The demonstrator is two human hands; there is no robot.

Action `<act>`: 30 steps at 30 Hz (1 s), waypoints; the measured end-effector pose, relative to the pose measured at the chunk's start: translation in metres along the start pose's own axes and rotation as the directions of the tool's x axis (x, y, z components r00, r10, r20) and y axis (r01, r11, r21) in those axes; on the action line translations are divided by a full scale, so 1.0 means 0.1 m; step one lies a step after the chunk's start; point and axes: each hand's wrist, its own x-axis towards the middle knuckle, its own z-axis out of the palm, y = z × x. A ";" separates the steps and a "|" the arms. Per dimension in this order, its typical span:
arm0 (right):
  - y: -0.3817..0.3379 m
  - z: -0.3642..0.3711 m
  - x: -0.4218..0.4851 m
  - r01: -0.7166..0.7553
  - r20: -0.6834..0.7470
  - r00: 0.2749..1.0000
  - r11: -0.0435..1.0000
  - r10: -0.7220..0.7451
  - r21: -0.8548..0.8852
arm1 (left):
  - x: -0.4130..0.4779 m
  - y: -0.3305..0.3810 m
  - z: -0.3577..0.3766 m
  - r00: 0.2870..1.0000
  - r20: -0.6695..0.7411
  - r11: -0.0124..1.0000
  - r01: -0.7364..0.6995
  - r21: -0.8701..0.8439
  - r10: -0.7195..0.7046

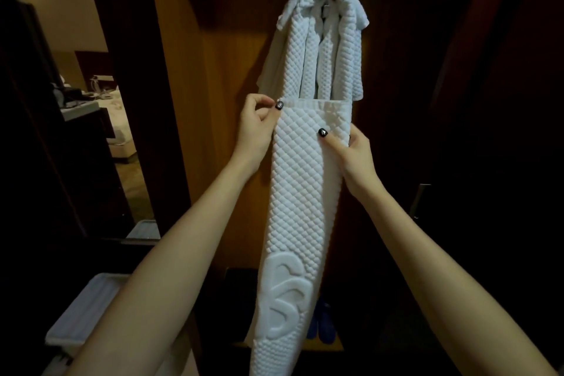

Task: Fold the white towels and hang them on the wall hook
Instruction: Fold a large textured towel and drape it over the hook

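A white quilted towel [300, 192], folded into a long narrow strip with a raised logo near its lower end, hangs down in front of me. My left hand [258, 128] pinches its top left corner. My right hand [351, 149] grips its right edge, thumb laid on the front. Above them, other white quilted towels [326, 40] drape in folds over a wall hook, which they hide. The strip's top hem sits just below the hanging towels' lower ends.
A wooden wall panel [219, 85] stands behind the towels. At the left a doorway opens onto a room with a bed [117, 119]. White folded linen [88, 308] lies at lower left. Blue slippers [320, 323] sit on the floor below. A door handle [419, 201] is at right.
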 end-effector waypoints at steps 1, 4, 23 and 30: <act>-0.02 0.02 0.03 0.015 -0.015 1.000 1.000 -0.015 0.016 | -0.02 -0.03 -0.06 0.999 0.051 1.000 -0.006 -0.011 0.007; -0.09 0.05 0.12 0.040 0.003 0.999 0.998 -0.040 0.045 | -0.33 -0.32 -0.20 0.991 0.131 1.000 -0.018 0.007 0.016; -0.34 -0.26 0.36 0.013 0.048 0.999 1.000 -0.013 -0.002 | -1.07 -1.11 -0.16 0.944 0.155 0.956 0.282 0.079 -0.291; -0.49 -0.37 0.48 -0.051 0.005 0.999 0.992 0.050 0.113 | -1.01 -0.82 -0.08 0.990 0.135 0.998 0.024 0.055 -0.032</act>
